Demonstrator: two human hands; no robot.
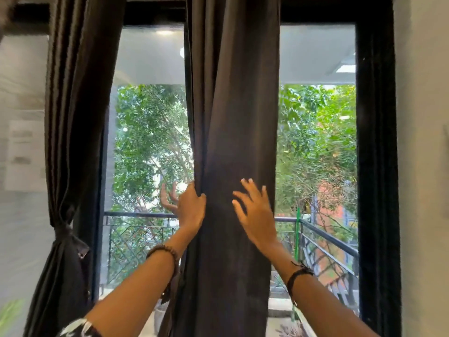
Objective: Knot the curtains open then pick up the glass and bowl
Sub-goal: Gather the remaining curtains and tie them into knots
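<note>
A dark curtain hangs gathered down the middle of the window. My left hand grips its left edge at about waist height of the panel, fingers curled round the fold. My right hand is spread with straight fingers in front of the cloth, near its right side; the frame does not show whether it touches. A second dark curtain at the left is tied into a knot low down. No glass or bowl is in view.
Behind the curtains is a tall window with a black frame. Outside are a balcony railing and green trees. A white wall stands at the right. My left hand's reflection shows in the pane.
</note>
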